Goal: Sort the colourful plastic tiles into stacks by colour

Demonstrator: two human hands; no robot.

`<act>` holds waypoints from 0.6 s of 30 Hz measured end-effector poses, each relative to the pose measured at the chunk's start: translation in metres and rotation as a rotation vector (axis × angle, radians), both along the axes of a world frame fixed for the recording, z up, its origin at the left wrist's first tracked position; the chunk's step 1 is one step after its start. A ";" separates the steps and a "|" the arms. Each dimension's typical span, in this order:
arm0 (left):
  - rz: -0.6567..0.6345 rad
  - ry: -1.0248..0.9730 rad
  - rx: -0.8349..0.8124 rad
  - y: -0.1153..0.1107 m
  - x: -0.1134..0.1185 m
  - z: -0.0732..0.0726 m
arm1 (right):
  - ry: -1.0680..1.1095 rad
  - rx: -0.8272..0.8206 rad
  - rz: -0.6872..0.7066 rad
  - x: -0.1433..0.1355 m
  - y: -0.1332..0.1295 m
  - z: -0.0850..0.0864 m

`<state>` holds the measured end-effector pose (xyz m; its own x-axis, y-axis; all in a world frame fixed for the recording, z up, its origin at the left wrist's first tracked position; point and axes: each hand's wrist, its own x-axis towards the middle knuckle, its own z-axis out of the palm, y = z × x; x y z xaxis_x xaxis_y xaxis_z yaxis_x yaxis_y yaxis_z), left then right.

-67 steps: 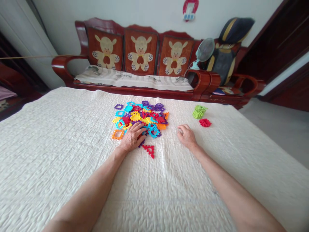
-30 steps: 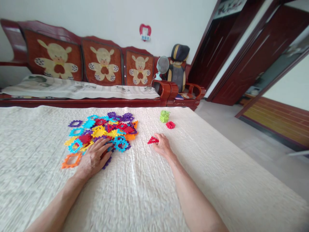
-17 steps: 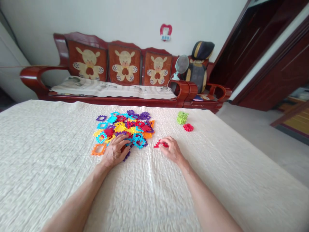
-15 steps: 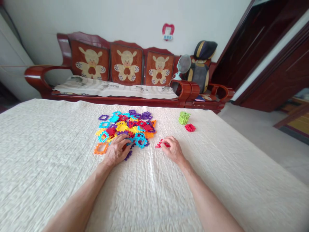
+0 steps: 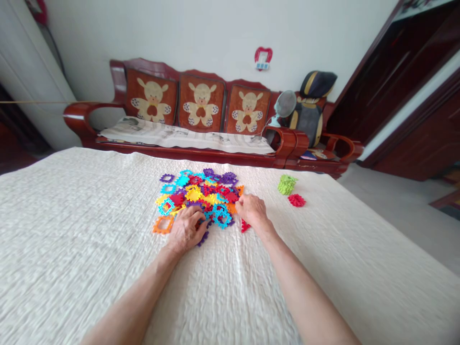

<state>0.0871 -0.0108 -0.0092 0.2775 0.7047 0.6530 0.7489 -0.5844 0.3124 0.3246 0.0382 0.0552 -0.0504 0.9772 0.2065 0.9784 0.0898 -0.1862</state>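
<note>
A heap of flat plastic interlocking pieces [image 5: 199,194] in blue, yellow, red, purple and orange lies on the cream quilted cover [image 5: 89,230]. My left hand [image 5: 187,229] rests palm down on the heap's near edge, fingers spread over blue and purple pieces. My right hand [image 5: 251,210] is at the heap's right edge with its fingers curled. A red triangle piece [image 5: 245,225] sticks out from under its palm. An orange square frame [image 5: 163,224] lies just left of my left hand.
A stack of green pieces [image 5: 286,184] and a small stack of red pieces [image 5: 296,200] sit to the right of the heap. Behind the cover stands a red wooden sofa [image 5: 201,120] with bear cushions, a small fan [image 5: 285,106] and a bag.
My right hand, with the red triangle piece, has moved left from open cover to the heap's right edge. My left hand has stayed on the heap. The camera view has shifted.
</note>
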 end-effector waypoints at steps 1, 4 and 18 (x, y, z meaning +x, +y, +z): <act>0.000 -0.002 -0.005 0.000 0.000 0.001 | 0.017 0.012 -0.007 -0.003 0.006 0.002; -0.003 -0.005 -0.024 -0.001 0.001 0.001 | 0.057 -0.033 -0.050 -0.014 0.019 0.004; -0.042 0.009 0.000 0.004 -0.004 -0.004 | 0.338 0.115 0.070 0.045 0.010 -0.026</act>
